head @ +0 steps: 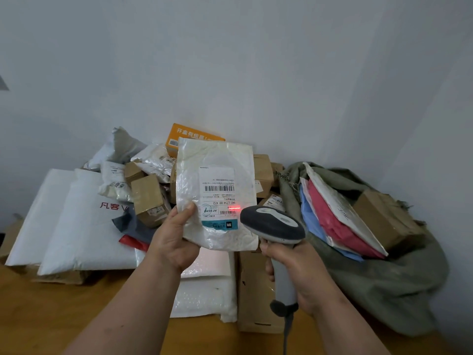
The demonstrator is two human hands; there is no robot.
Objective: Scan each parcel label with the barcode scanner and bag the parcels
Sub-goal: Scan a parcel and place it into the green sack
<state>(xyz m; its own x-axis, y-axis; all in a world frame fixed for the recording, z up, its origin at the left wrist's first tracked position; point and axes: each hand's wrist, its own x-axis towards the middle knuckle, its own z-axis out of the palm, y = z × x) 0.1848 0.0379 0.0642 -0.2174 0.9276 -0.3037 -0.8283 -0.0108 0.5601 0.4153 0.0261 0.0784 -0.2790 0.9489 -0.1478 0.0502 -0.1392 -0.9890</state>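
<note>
Right, head view only. Left hand (172, 242) grips a white bubble mailer (217, 193) by its lower-left corner, thumb on the front face, fingers behind; mailer is held upright, lifted off the pile, centre frame. Its shipping label (218, 198) faces the camera, printed upside down, barcode across the upper part. Right hand (298, 271) is wrapped round the grey handle of the barcode scanner (272, 225), dark head aimed toward 11 o'clock at the label, just beside the mailer's lower-right edge. A red scan line (234, 208) sits on the label's right side, below the main barcode, next to a smaller barcode strip. Scanner cable (287, 331) drops from the handle base toward 6 o'clock.

At 9 o'clock of the mailer: heap of parcels on the wooden desk (46, 316), big white poly bags (76, 226) with red lettering, small taped cardboard boxes (148, 198). At 12 o'clock behind the mailer: orange box (189, 134) against the white wall (230, 60). At 3 o'clock: olive woven sack (384, 278), mouth open, holding a white mailer, red and blue packets (337, 221) and a brown carton (384, 219). At 6 o'clock under the hands: flat bubble mailers (204, 290) and a flat cardboard box (256, 290) on the desk.
</note>
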